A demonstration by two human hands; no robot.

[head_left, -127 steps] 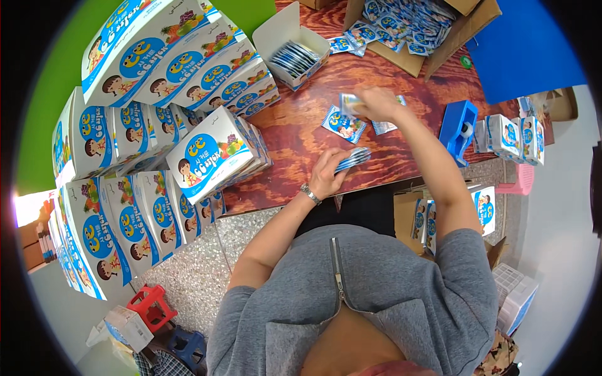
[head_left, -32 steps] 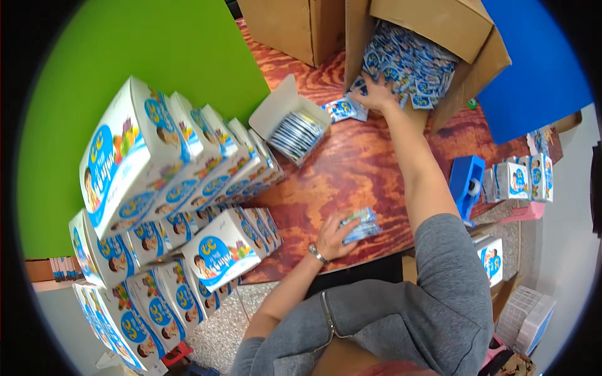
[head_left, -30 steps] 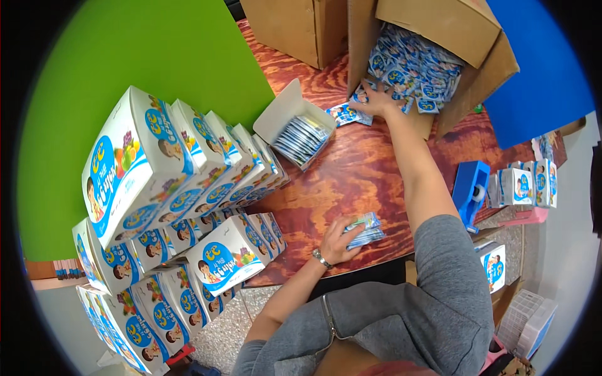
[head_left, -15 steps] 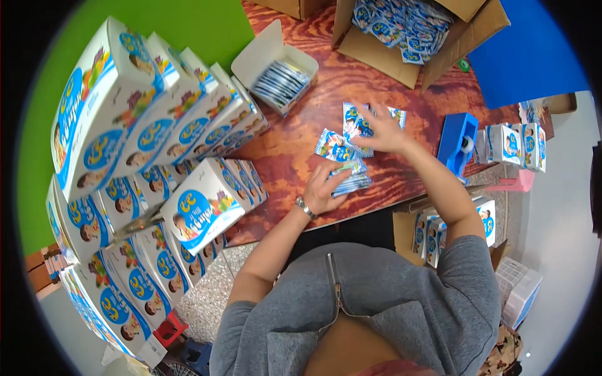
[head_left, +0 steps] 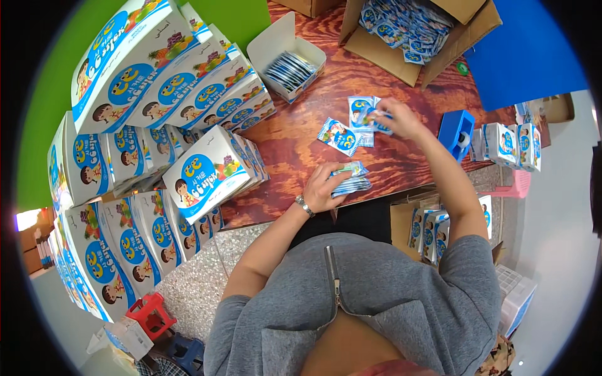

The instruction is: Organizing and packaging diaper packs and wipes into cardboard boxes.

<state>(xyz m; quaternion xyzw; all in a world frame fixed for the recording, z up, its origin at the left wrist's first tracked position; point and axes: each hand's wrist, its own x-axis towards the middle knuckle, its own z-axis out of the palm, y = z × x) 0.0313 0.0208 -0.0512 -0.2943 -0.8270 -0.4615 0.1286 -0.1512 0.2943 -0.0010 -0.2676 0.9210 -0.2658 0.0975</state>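
My left hand [head_left: 323, 187] is closed around a small stack of blue-and-white sachets [head_left: 352, 182] near the table's front edge. Farther off and to the right, my right hand [head_left: 403, 121] pinches a single sachet [head_left: 380, 119], a little blurred. Under and beside it, a few more loose sachets [head_left: 339, 137] lie flat on the wood-patterned table [head_left: 288, 163]. Beyond my left hand stands a white carton [head_left: 270, 47] with its lid up, and a row of sachets [head_left: 290, 70] is packed upright in it.
Tall stacks of printed white cartons [head_left: 135, 88] rise on the left. At the back, a cardboard box [head_left: 384, 57] holds a heap of sachets. A blue tape dispenser [head_left: 456, 135] stands on the right, near more cartons [head_left: 501, 144]. A red stool [head_left: 150, 315] is on the floor.
My right hand was spread over the loose sachets; now it has moved slightly right with one sachet in its fingers. My left hand keeps its stack in place. The view has shifted slightly.
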